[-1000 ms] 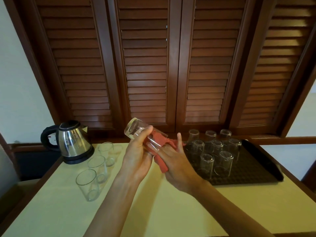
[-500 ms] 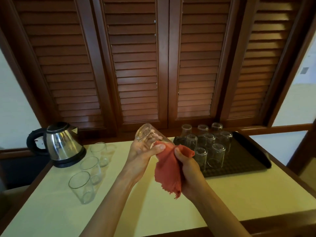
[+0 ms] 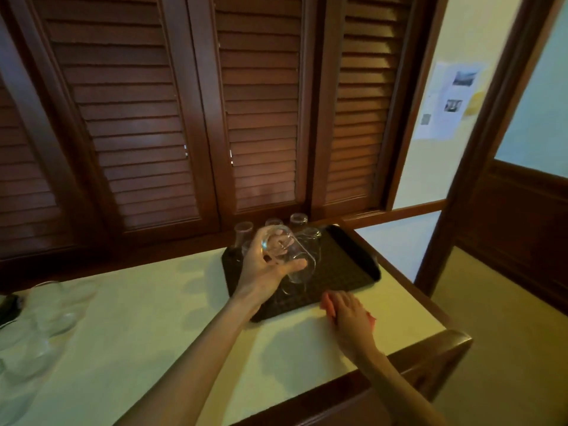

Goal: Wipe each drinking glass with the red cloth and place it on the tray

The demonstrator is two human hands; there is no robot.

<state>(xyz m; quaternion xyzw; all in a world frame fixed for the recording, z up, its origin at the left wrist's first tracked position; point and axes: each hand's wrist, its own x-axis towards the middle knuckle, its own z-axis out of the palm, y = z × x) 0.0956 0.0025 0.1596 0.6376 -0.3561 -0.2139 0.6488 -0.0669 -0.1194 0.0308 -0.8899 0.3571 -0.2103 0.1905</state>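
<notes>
- The left hand [image 3: 266, 269] curls its fingers and thumb round a clear drinking glass [image 3: 287, 255], tilted on its side above the tray [image 3: 347, 265].
- Upturned glasses [image 3: 298, 221] crowd the tray's far end, partly hidden behind the held glass; the near right part of the tray's mat is bare.
- The right hand [image 3: 349, 315] lies on the table [image 3: 147, 327] just before the tray's near edge, over the red cloth [image 3: 329, 307], of which only slivers show; its grip cannot be told.
- Blurred glasses [image 3: 52, 305] stand at the table's left end, well apart from the tray.
- Louvred wooden shutters [image 3: 184, 118] rise behind the table; a chair back [image 3: 436, 352] sits against its near right corner.
</notes>
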